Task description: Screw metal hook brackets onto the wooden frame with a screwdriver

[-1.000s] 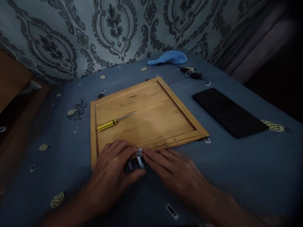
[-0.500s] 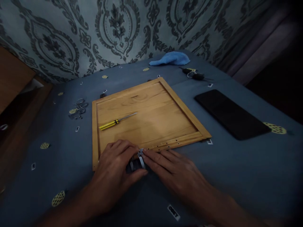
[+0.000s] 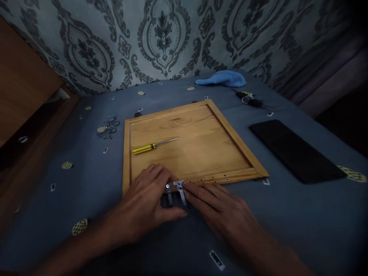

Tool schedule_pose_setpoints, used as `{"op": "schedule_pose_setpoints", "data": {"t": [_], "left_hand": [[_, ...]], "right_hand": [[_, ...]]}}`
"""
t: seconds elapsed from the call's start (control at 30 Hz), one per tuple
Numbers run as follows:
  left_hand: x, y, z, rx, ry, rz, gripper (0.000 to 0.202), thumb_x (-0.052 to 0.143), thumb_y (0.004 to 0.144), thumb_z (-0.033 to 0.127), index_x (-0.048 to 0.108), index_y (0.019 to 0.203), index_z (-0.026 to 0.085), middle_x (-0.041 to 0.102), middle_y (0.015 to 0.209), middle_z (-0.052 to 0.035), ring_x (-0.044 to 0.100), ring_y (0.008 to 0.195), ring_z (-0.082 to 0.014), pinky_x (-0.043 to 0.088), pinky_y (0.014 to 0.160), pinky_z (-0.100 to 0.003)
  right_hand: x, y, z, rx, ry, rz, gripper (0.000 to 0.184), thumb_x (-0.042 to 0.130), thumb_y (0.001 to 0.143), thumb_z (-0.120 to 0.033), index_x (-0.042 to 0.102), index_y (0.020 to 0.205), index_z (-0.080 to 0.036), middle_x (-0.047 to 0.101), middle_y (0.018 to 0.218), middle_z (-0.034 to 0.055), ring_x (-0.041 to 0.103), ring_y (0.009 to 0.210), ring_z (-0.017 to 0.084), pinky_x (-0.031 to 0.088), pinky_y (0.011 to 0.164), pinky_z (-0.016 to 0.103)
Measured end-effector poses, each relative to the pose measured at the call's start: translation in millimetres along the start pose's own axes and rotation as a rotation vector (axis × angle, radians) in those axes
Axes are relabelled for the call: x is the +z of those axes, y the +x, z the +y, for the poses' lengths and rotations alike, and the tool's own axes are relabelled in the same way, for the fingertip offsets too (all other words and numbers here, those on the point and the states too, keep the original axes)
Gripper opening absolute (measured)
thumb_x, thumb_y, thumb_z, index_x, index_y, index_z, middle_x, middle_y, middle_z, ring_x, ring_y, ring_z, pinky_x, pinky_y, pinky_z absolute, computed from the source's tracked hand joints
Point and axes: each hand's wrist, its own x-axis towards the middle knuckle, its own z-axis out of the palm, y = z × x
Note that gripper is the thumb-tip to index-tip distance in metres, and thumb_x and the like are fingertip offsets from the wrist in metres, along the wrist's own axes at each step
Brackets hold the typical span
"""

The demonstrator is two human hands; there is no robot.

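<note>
A blue cloth (image 3: pixel 287 222) printed with yellow pineapples and small labels covers the surface, with a wall of dark scrollwork pattern (image 3: pixel 163 34) behind it and a brown wooden cabinet (image 3: pixel 25 73) at the left; the light is dim. A framed wooden panel (image 3: pixel 198 145) lies on the cloth, bearing a yellow-and-black screwdriver (image 3: pixel 152 147). Around it are loose metal pieces (image 3: pixel 108 126), a blue rag (image 3: pixel 222 78), some keys (image 3: pixel 249 100) and a flat black slab (image 3: pixel 296 151). At the panel's near edge, the metal bracket (image 3: pixel 179 186) sits between the hands, its two arms pointing toward the person. The left hand (image 3: pixel 146 205) bows its thumb and forefinger wide around the bracket's left side; whether they clasp it, I cannot tell. The right hand (image 3: pixel 224 211) lies with fingers stretched out and close together, tips at the bracket's right end. Compared with half a second ago, both arms and a screw head show more plainly, and the whole scene sits farther right in view.
</note>
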Motion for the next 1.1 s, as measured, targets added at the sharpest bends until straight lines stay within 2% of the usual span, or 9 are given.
{"op": "schedule_pose_setpoints", "data": {"t": [0.17, 0.3, 0.53, 0.7, 0.97, 1.1], "left_hand": [[3.3, 2, 4, 0.003, 0.051, -0.019, 0.043, 0.088, 0.075, 0.038, 0.062, 0.102, 0.018, 0.064, 0.108, -0.0049, 0.059, 0.105, -0.0281, 0.048, 0.089, -0.044], [8.7, 3, 3, 0.03, 0.112, 0.02, 0.04, 0.086, 0.078, 0.039, 0.063, 0.103, 0.019, 0.065, 0.109, -0.0044, 0.058, 0.104, -0.0281, 0.048, 0.088, -0.044], [15.4, 1, 1, 0.107, 0.131, 0.101, 0.031, 0.081, 0.083, 0.033, 0.064, 0.105, 0.019, 0.065, 0.105, -0.0037, 0.058, 0.101, -0.0281, 0.046, 0.085, -0.045], [14.9, 1, 1, 0.108, 0.114, 0.087, 0.029, 0.081, 0.084, 0.031, 0.064, 0.103, 0.019, 0.066, 0.103, -0.0036, 0.059, 0.1, -0.0281, 0.045, 0.084, -0.045], [14.4, 2, 2, 0.092, 0.113, 0.081, 0.028, 0.081, 0.082, 0.029, 0.064, 0.102, 0.019, 0.067, 0.103, -0.0036, 0.059, 0.1, -0.0277, 0.046, 0.084, -0.044], [14.3, 3, 2, 0.086, 0.111, 0.079, 0.028, 0.081, 0.082, 0.029, 0.064, 0.102, 0.019, 0.067, 0.103, -0.004, 0.059, 0.101, -0.0276, 0.046, 0.085, -0.044]], "right_hand": [[3, -5, 1, -0.012, 0.008, -0.04, 0.037, 0.041, 0.102, -0.009, 0.064, 0.13, -0.013, 0.072, 0.13, 0.0087, 0.069, 0.103, 0.023, 0.058, 0.086, 0.04], [3, -7, 3, -0.018, 0.011, -0.065, 0.039, 0.044, 0.099, -0.007, 0.064, 0.132, -0.013, 0.072, 0.131, 0.0116, 0.069, 0.103, 0.023, 0.06, 0.086, 0.041], [2, -5, 1, -0.015, 0.014, -0.056, 0.039, 0.044, 0.098, -0.004, 0.064, 0.13, -0.012, 0.072, 0.131, 0.0111, 0.069, 0.105, 0.023, 0.06, 0.086, 0.041], [0, -3, 1, 0.003, 0.029, -0.055, 0.039, 0.043, 0.098, -0.005, 0.064, 0.13, -0.013, 0.072, 0.13, 0.0107, 0.07, 0.103, 0.022, 0.059, 0.088, 0.039], [1, -2, 1, 0.004, 0.039, -0.043, 0.037, 0.043, 0.098, -0.005, 0.067, 0.125, -0.013, 0.073, 0.128, 0.0109, 0.07, 0.097, 0.021, 0.059, 0.083, 0.038], [2, -3, 1, -0.001, 0.049, -0.046, 0.038, 0.046, 0.097, -0.005, 0.067, 0.128, -0.012, 0.072, 0.129, 0.0123, 0.068, 0.099, 0.022, 0.06, 0.084, 0.04]]}}
